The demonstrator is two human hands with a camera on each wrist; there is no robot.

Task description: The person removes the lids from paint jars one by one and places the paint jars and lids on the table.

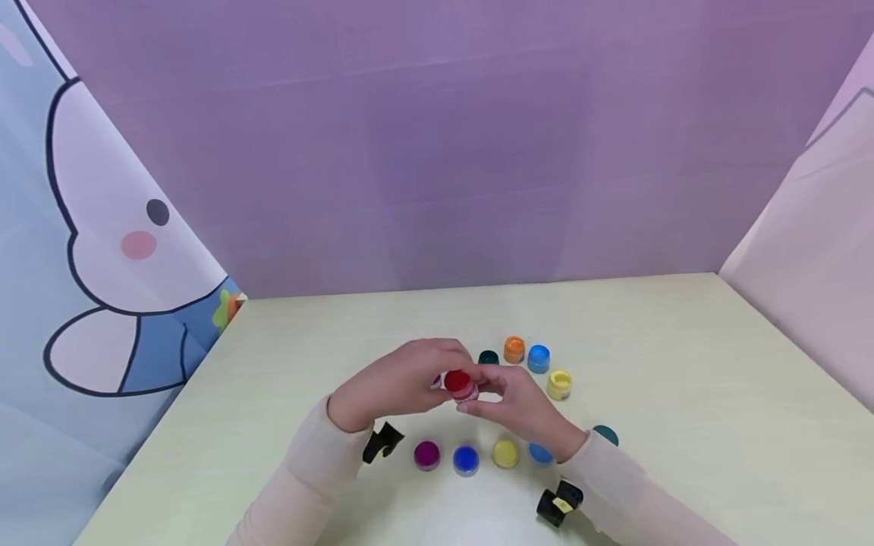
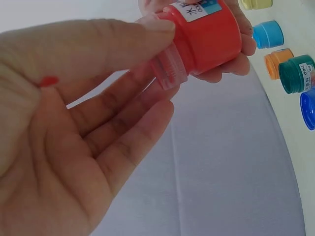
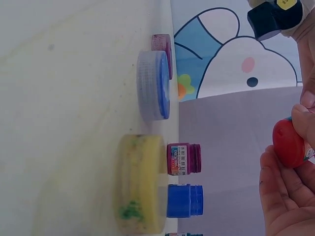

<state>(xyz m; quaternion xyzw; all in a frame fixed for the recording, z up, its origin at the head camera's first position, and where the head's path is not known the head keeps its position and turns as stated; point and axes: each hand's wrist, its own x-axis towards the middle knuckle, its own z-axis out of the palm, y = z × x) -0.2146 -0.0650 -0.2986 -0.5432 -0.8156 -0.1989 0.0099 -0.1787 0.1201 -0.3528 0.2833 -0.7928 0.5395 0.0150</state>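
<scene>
Both hands hold a small red paint jar (image 1: 460, 385) above the table. In the left wrist view, the left hand (image 1: 410, 378) has its thumb and fingers around the clear ridged lid (image 2: 170, 66) of the jar. The right hand (image 1: 517, 398) grips the red body at the other end, its fingertips showing behind the jar. The jar lies tilted between them, its red base facing the right wrist view. A small red smear (image 2: 49, 80) marks the left thumb.
Behind the hands stand lidless jars: orange (image 1: 514, 349), light blue (image 1: 539, 359), yellow (image 1: 559, 384) and dark green (image 1: 488, 357). Nearer lie lids in purple (image 1: 426, 455), blue (image 1: 466, 460), yellow (image 1: 505, 453), light blue (image 1: 540, 453) and teal (image 1: 606, 434). Fabric walls surround the table (image 1: 307, 326).
</scene>
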